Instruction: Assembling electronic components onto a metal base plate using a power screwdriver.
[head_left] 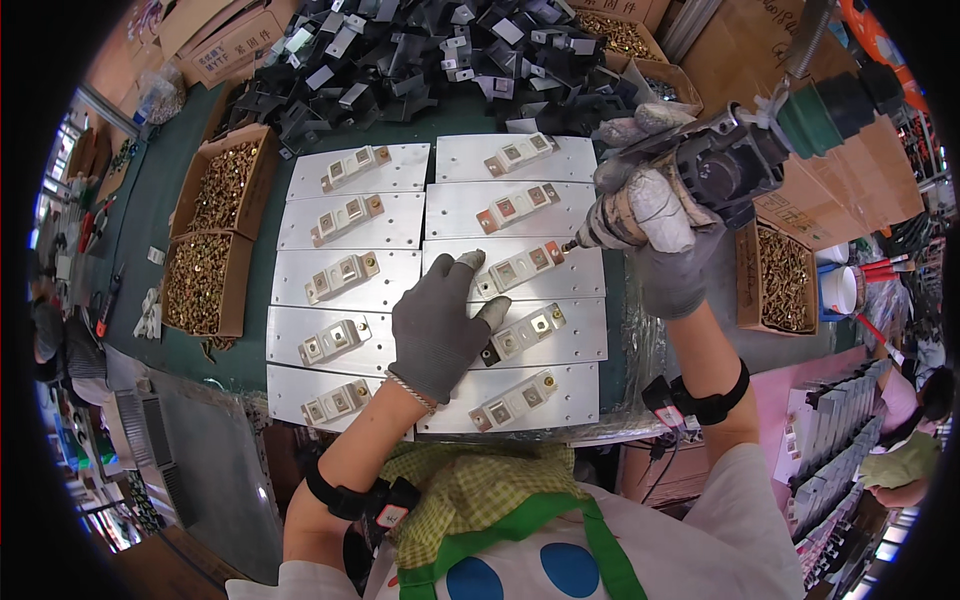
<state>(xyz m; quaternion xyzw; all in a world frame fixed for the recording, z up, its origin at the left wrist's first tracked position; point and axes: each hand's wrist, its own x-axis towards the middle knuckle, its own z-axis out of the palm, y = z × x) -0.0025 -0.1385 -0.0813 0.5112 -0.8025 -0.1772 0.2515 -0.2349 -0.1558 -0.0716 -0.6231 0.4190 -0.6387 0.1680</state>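
Note:
My right hand (672, 225), in a grey glove with wrapped fingertips, grips a dark power screwdriver (715, 165) from the right side. Its bit points left, at the copper-coloured right end of a pale terminal block (522, 268). This block lies slanted on the third metal plate (580, 272) of the right column. My gloved left hand (440, 325) rests palm down over the plates, thumb and forefinger apart on either side of the block's left end. Whether they press on it is hard to tell. Similar blocks, such as this block (523, 334), lie on the other plates.
Black metal brackets (400, 65) are heaped at the back. Cartons of brass-coloured screws stand left (205, 285) and right (785, 280). A hose or spring cord (812, 40) hangs by the tool. Large cardboard boxes (740, 60) stand at the back right. Other people work at the sides.

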